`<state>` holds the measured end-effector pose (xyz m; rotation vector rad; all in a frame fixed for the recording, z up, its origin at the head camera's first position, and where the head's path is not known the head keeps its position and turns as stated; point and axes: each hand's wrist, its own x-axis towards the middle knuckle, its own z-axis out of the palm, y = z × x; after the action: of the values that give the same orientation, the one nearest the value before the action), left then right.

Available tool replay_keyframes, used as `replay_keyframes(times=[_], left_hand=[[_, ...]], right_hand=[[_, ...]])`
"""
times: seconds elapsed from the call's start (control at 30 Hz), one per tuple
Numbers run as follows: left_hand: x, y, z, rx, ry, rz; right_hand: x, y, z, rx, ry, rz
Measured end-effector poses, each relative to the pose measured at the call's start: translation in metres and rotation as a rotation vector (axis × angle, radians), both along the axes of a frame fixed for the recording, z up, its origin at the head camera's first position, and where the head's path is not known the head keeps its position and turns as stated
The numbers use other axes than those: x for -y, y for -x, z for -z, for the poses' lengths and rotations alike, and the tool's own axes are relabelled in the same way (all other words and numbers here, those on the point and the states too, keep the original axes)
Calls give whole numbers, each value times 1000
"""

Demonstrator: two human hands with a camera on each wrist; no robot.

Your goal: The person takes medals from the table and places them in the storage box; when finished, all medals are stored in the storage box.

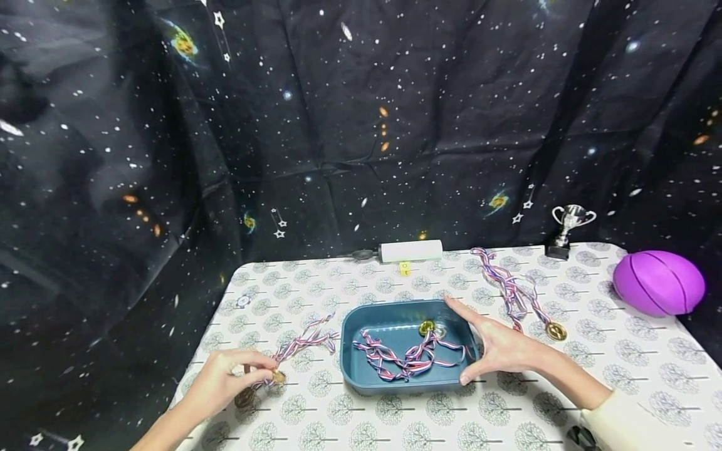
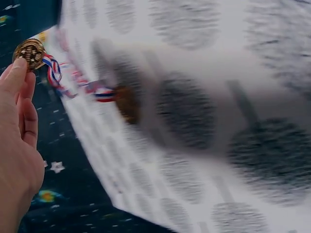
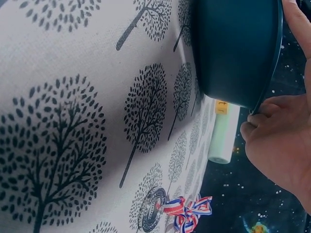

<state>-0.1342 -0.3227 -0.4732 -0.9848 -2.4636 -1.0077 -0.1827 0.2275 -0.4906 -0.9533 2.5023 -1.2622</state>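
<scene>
My left hand (image 1: 228,376) pinches a gold-coloured medal (image 2: 30,53) between thumb and fingers at the left of the table. Its red, white and blue ribbon (image 1: 304,342) trails away over the cloth. Below that hand lies a darker bronze medal (image 1: 245,398). With my right hand (image 1: 504,344) I grip the right end of a dark teal plastic bin (image 1: 406,389), thumb and fingers at its rim. Inside the bin are a gold medal (image 1: 427,326), a silver one (image 1: 440,330) and tangled striped ribbons (image 1: 406,365).
Right of the bin lies another gold medal (image 1: 556,331) with striped ribbons (image 1: 507,285). Along the back are a pale cylinder (image 1: 412,250), a yellow letter block (image 1: 404,269) and a silver trophy cup (image 1: 571,219). A purple ball (image 1: 659,283) sits at the right edge, a small round chip (image 1: 243,301) at left.
</scene>
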Motion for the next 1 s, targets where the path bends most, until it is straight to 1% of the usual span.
replay_keyframes(times=[0.03, 0.13, 0.23, 0.33, 0.4, 0.47, 0.53, 0.6, 0.67, 0.73, 0.77, 0.8, 0.9, 0.93, 1.0], left_hand=[[-2, 2, -7, -11, -25, 6], [-9, 9, -32, -11, -83, 3], [-18, 14, -57, 1, -141, -27], [-28, 17, -80, 62, -246, -28], [-35, 20, -94, 111, -344, 3], [-42, 23, -107, 165, -444, 49], [-48, 26, -119, 192, -522, 85], [-55, 28, -132, 207, -570, 88], [-62, 29, -144, 210, -611, 71], [-70, 29, -154, 225, -657, 69], [-73, 29, -158, 239, -694, 87], [-77, 29, -162, 257, -743, 123], [-89, 30, -170, 321, -883, 259], [-93, 30, -172, 342, -923, 296], [-100, 31, -174, 372, -971, 352]], right_hand=[[0, 0, 0, -1, -5, 1], [0, 0, 0, -5, -15, 6], [-1, 0, 1, -6, -21, 7], [-1, 0, 0, -6, -22, 7], [-1, 0, 0, 3, -10, 0], [-1, 0, 0, 9, 0, -5], [-1, 0, -1, 8, 1, -8], [-1, 0, -1, 0, -9, -6], [-1, 0, -1, -11, -23, -1], [-1, 0, -1, -12, -28, 1], [-1, 0, -1, -10, -26, 0], [-1, 0, -1, -8, -21, -1], [0, 1, -1, -4, -4, -14], [1, 1, -1, 0, 0, -16], [1, 2, -2, 3, 7, -20]])
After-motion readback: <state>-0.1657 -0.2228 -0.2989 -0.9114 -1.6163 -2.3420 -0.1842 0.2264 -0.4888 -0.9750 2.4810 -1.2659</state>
